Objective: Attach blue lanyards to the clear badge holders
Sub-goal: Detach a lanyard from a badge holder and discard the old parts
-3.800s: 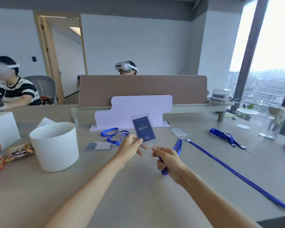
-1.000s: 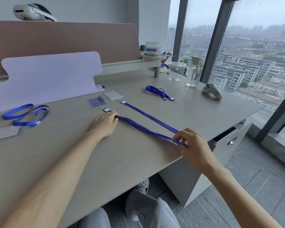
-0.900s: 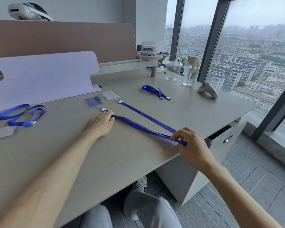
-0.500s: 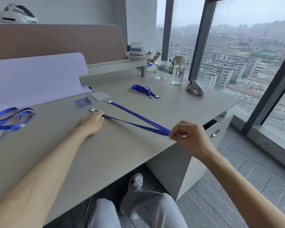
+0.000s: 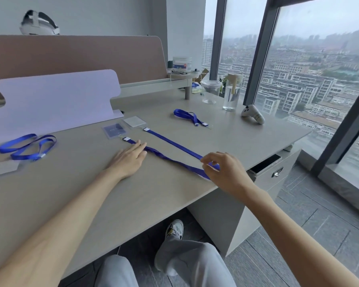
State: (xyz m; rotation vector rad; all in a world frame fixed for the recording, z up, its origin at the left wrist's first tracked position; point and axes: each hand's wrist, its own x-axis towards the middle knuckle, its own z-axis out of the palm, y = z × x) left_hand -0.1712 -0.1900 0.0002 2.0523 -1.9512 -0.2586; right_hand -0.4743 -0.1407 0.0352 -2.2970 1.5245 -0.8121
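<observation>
Two bare arms reached across the wide pale tabletop, which ran to a window-side edge. A lavender cut-out board leaned against the brown divider at the back. One long blue lanyard lay stretched out in a narrow V; its two metal-clipped ends pointed toward the board and its fold lay at the near edge. The left hand lay flat, palm down, fingers together, pressing the nearer strap just short of its clip, gripping nothing. The right hand hovered at the fold, its grip a loose pinch of thumb and forefinger around the strap. A badge holder with a dark card lay touching the nearer clip; a clear badge holder sat just beside it. A looped lanyard lay well to the left, a folded lanyard beyond the straps. A white controller and glass bottle stood by the window.
</observation>
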